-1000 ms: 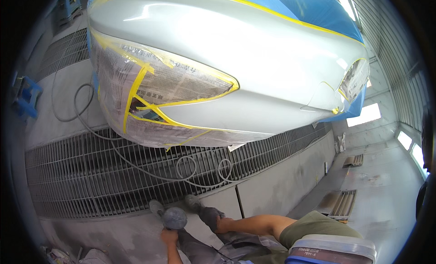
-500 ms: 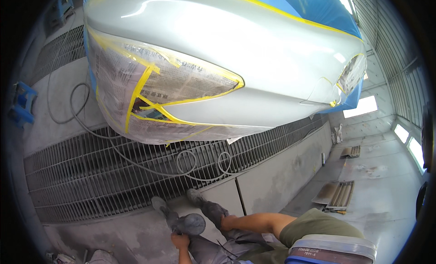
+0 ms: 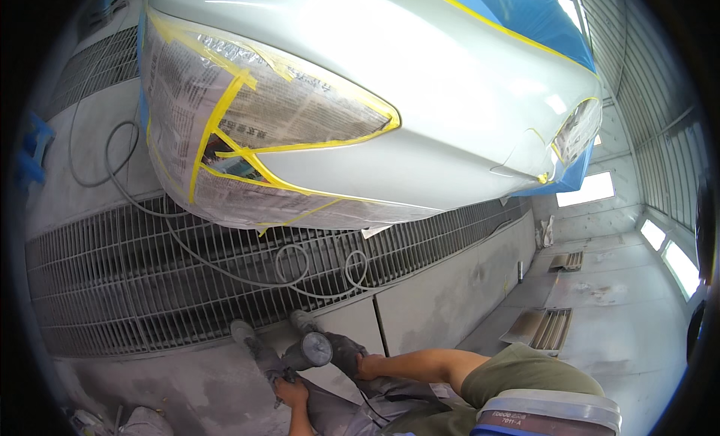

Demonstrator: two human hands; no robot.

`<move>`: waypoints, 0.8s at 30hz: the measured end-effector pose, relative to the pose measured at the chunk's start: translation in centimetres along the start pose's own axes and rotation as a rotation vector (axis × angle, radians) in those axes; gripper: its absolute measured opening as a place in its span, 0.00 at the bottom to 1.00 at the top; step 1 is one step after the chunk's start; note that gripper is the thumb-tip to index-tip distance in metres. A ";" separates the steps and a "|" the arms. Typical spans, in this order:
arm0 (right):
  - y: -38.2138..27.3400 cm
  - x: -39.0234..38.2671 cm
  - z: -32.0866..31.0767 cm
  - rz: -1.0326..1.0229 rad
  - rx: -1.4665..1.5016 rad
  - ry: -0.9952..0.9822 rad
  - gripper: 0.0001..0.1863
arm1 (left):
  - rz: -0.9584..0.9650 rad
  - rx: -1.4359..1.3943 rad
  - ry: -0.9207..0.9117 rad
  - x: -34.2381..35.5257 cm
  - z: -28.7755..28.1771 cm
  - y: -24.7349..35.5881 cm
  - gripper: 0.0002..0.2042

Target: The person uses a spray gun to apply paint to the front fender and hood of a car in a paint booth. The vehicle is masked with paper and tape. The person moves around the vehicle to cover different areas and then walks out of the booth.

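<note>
My left hand [image 3: 291, 391] grips a dark grey tool with a round top [image 3: 316, 350], held low over my legs; its lower part is partly hidden. My right hand [image 3: 367, 366] is against my dark grey trouser leg [image 3: 346, 352], its fingers mostly hidden. Above them stands a silver-white vehicle body [image 3: 480, 98] with newspaper masking [image 3: 300, 113], yellow tape and blue plastic sheeting [image 3: 525, 16] over parts of it. My shoes [image 3: 241, 332] are at the edge of the floor grating.
Metal grating [image 3: 105, 286] runs under the vehicle, with a looped grey hose [image 3: 187, 248] across it. A blue plastic stand [image 3: 36, 147] is at the far left. Louvred panels [image 3: 544, 327] and bright windows line the grey right side. A lidded plastic container [image 3: 547, 410] is at the lower right.
My left hand has moved a little right along with the round-topped tool, which now sits higher and more tilted. The view has shifted slightly, so the vehicle and grating appear higher.
</note>
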State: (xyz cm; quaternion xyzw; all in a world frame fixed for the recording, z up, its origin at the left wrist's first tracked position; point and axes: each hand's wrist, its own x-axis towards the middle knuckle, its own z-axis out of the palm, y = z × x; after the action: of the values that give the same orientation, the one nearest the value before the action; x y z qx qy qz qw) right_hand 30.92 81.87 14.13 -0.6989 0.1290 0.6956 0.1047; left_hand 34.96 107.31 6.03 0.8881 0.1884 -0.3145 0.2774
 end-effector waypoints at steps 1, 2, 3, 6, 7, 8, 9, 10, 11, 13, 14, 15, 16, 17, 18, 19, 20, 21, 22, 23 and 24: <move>0.1 -0.1 -0.2 0.000 -0.010 -0.017 0.55 | -0.020 0.001 0.000 -0.1 0.0 0.3 0.17; 0.2 -0.3 -0.4 -0.003 -0.010 -0.024 0.55 | -0.044 0.002 -0.011 -0.2 0.0 0.5 0.16; 0.3 -0.4 -0.5 -0.007 -0.012 -0.024 0.54 | -0.017 -0.004 0.007 -0.3 0.0 0.7 0.16; 0.7 -0.4 -0.4 -0.023 -0.015 -0.010 0.54 | 0.036 -0.009 0.026 -0.3 0.1 1.0 0.15; 0.8 -0.4 -0.2 -0.026 -0.014 -0.003 0.54 | 0.049 0.000 0.026 -0.3 0.2 1.0 0.14; 1.0 -0.3 0.0 -0.028 -0.018 0.019 0.54 | 0.077 -0.002 0.025 -0.3 0.3 0.9 0.14; 1.2 -0.1 0.3 -0.030 -0.020 0.040 0.53 | 0.078 -0.011 0.005 -0.2 0.5 0.8 0.14; 1.3 0.0 0.6 -0.037 -0.019 0.065 0.52 | 0.098 -0.030 -0.015 -0.2 0.7 0.7 0.15; 1.5 0.2 0.8 -0.037 -0.016 0.073 0.52 | 0.125 -0.050 -0.013 -0.1 0.9 0.6 0.15; 1.8 0.5 1.3 -0.045 -0.005 0.090 0.52 | 0.182 -0.024 0.051 0.0 1.4 0.4 0.13; 1.9 0.6 1.4 -0.034 0.000 0.087 0.52 | 0.209 -0.011 0.097 0.0 1.6 0.3 0.13; 1.9 0.7 1.5 -0.028 0.004 0.082 0.51 | 0.199 -0.021 0.087 0.0 1.6 0.2 0.13; 2.0 0.7 1.5 -0.026 0.009 0.085 0.51 | 0.188 -0.035 0.080 0.1 1.7 0.2 0.13; 2.0 0.7 1.5 -0.021 0.014 0.081 0.51 | 0.195 -0.057 0.072 0.0 1.8 0.1 0.12; 2.0 0.6 1.5 -0.020 0.026 0.079 0.51 | 0.186 -0.043 0.065 0.0 1.9 0.2 0.13; 1.9 0.5 1.4 -0.021 0.033 0.081 0.51 | 0.194 -0.040 0.058 0.0 1.9 0.2 0.13; 1.9 0.3 1.4 -0.018 0.028 0.079 0.51 | 0.208 -0.041 0.073 0.0 1.9 0.2 0.13; 1.8 0.2 1.3 -0.015 0.023 0.077 0.51 | 0.194 -0.015 0.059 0.1 2.0 0.2 0.13; 1.7 0.0 1.2 -0.011 0.020 0.067 0.50 | 0.190 0.009 0.061 0.1 2.1 0.1 0.14; 1.7 -0.3 1.2 -0.006 0.050 0.073 0.50 | 0.177 0.038 0.045 0.1 2.3 0.1 0.14; 1.7 -0.5 1.1 -0.002 0.077 0.073 0.50 | 0.183 0.021 0.052 0.2 2.4 0.1 0.14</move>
State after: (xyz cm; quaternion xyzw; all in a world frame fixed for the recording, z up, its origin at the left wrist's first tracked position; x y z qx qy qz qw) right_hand 29.35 80.65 14.63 -0.7193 0.1589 0.6642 0.1275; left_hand 34.02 105.80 4.38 0.9124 0.1103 -0.2664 0.2905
